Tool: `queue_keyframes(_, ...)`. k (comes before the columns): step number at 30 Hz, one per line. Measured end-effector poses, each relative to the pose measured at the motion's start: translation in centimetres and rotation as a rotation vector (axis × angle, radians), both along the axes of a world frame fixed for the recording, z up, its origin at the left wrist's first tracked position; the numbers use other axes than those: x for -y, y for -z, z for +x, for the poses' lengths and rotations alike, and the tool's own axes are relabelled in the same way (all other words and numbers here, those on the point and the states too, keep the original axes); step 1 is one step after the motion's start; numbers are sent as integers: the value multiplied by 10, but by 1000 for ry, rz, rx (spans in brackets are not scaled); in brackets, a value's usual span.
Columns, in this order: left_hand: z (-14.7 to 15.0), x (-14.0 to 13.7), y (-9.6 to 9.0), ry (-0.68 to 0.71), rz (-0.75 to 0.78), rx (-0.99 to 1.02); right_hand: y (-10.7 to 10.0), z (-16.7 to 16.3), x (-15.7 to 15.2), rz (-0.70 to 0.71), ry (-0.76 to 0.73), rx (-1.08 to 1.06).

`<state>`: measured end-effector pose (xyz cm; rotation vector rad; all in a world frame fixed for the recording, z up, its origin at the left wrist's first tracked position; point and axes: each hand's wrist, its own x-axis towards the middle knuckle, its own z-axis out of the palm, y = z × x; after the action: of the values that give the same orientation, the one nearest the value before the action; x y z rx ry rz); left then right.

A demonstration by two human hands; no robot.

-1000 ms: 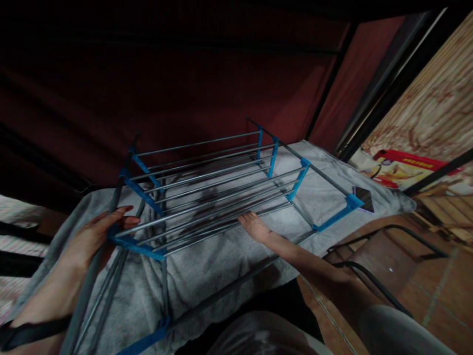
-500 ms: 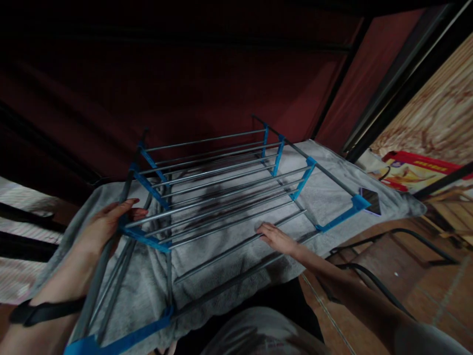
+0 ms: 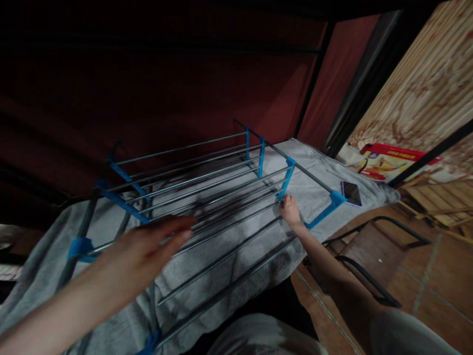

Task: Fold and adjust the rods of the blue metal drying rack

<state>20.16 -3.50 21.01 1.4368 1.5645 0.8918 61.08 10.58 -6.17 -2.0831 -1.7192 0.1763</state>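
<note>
A rack (image 3: 207,170) of grey metal tubes and thin rods, joined by blue plastic brackets, lies on a grey blanket (image 3: 236,291). My right hand (image 3: 290,209) is closed at the right end of a rod, against the lower tip of a blue bracket (image 3: 287,178). Over the left part of the rods reaches my left hand (image 3: 155,246), its fingers stretched out and slightly blurred; it holds nothing I can see. Nearer me a separate-looking rod (image 3: 218,262) lies across the blanket, its left end unattached.
A phone (image 3: 351,193) lies on the blanket at the right. Behind it is a red and yellow box (image 3: 395,160). A chair (image 3: 380,246) with dark metal arms stands on the tiled floor at the right. A dark red wall panel (image 3: 207,84) rises behind the rack.
My left hand has let go of the left side tube and moved right over the rods. My right hand has shifted from the near rod to the right bracket. The view has turned slightly right.
</note>
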Motion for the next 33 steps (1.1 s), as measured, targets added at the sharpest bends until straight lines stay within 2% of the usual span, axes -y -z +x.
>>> queue_keyframes(1, 26, 0, 14, 244, 79, -176, 2, 4, -3, -9, 20, -5)
queue_keyframes(3, 74, -5, 49, 605, 207, -383, 7, 9, -6, -40, 34, -15)
queue_keyframes(5, 114, -18, 89, 808, 257, -612, 11, 11, -8, -71, 38, -27)
queue_keyframes(7, 147, -41, 127, 872, 274, -825, 13, 12, -9, -96, 42, -40)
queue_keyframes(9, 172, -69, 159, 812, 328, -909, 13, 13, -11, -117, 49, -53)
queue_keyframes(12, 198, -103, 197, 641, 297, -921, 11, 14, -14, -152, 56, -66)
queue_keyframes(15, 209, -119, 225, 576, 269, -917, 10, 13, -17, -185, 67, -70)
queue_keyframes(18, 210, -126, 245, 531, 255, -894, 9, 12, -19, -215, 86, -64)
queue_keyframes(22, 208, -144, 260, 509, 207, -831, 6, 9, -19, -245, 107, -55)
queue_keyframes(26, 206, -160, 267, 505, 160, -757, 4, 4, -18, -260, 135, -34)
queue_keyframes(33, 201, -161, 271, 479, 166, -635, 5, 0, -22, -248, 174, -35)
